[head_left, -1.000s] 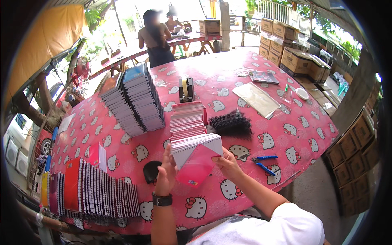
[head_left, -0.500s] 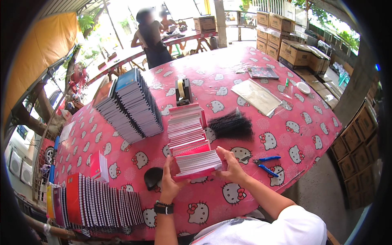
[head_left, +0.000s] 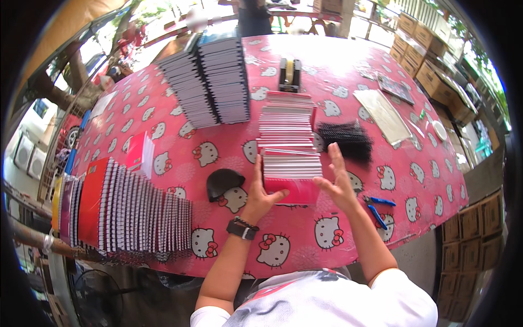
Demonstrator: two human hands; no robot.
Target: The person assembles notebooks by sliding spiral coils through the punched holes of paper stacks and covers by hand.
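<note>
A row of unbound pink-covered notebooks (head_left: 286, 128) stands on edge in front of me, the nearest showing its pink cover (head_left: 291, 192). My left hand (head_left: 264, 193) lies along the row's near left side, fingers stretched out and thumb against that cover. On the right side my right hand (head_left: 340, 182) is open with its fingers spread, its thumb close to the near corner. A pile of black spiral coils (head_left: 346, 140) lies just beyond my right hand. Left of my left hand sits a black rounded object (head_left: 224, 183).
Tall stacks of spiral notebooks (head_left: 226, 82) stand at the back left, with more bound notebooks (head_left: 136, 210) at the near left. A tape dispenser (head_left: 290, 74) is behind the row. Blue-handled pliers (head_left: 378, 211) lie at right; cardboard boxes (head_left: 468, 245) stand beyond the table (head_left: 305, 248).
The pink notebooks held between my hands have been set down at the near end of the row. My right hand has come away from them, and the view has tilted down.
</note>
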